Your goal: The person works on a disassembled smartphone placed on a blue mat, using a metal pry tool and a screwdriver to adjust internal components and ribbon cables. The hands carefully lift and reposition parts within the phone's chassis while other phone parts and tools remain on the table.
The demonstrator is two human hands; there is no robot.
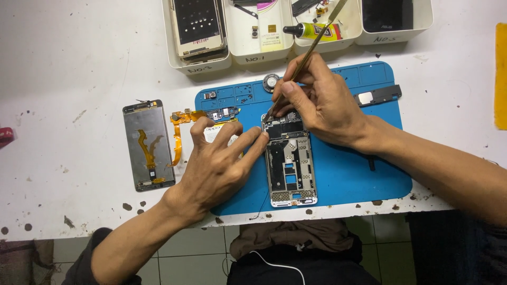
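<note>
Tweezers [306, 53] sit pinched in the right hand [322, 103], tips on the phone frame's [289, 163] top edge; left hand [216, 166] fingers [253, 145], spread and holding nothing, press its left side.

An opened phone frame [290, 164], white-edged with bare metal ribs and cut-outs inside, lies flat and lengthwise on the blue mat [343, 174], its dark top end pointing away from the person. Thin metal tweezers [306, 55] slant down from the upper right, their tip meeting the frame's top left corner, just at the circuit board there.
</note>
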